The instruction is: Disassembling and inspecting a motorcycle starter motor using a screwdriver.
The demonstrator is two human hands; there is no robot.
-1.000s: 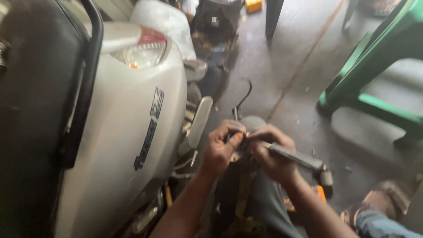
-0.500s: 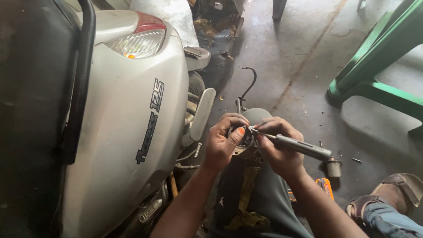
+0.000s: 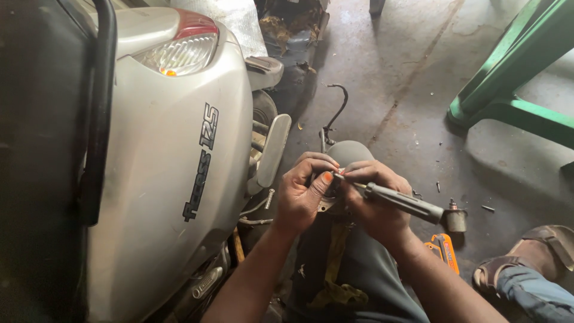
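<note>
Head view: the screwdriver (image 3: pixel 402 202) lies across the right hand (image 3: pixel 376 203), above the person's knee. Its handle is dark, round and ribbed, and points right and slightly down. Its thin metal shaft runs left to the tip, which meets a small part (image 3: pixel 330 202) held between both hands. The part is mostly hidden; only a brownish metal edge shows below the thumbs, and its shape cannot be told.

The right hand is closed around the front of the handle, fingers curled over it. The left hand (image 3: pixel 305 194) is closed on the part, fingers wrapped over the top and thumb pressed near the tip. The thumbnail is orange. The two hands touch at the fingertips.

Both hands rest over the knee (image 3: pixel 353 157), which is clad in grey trousers. A yellowish rag (image 3: pixel 335 269) hangs down the leg below the hands.

A small metal socket (image 3: pixel 455 219) stands on the floor just beyond the handle's end. An orange tool (image 3: pixel 443 251) lies near it. Small screws lie scattered on the concrete floor (image 3: pixel 406 90).

A silver scooter (image 3: pixel 173 179) stands to the left, with its footrest (image 3: pixel 272 149) folded up beside the left hand. A green stool (image 3: pixel 514 78) stands at upper right. A sandalled foot (image 3: pixel 526 263) shows at lower right.
</note>
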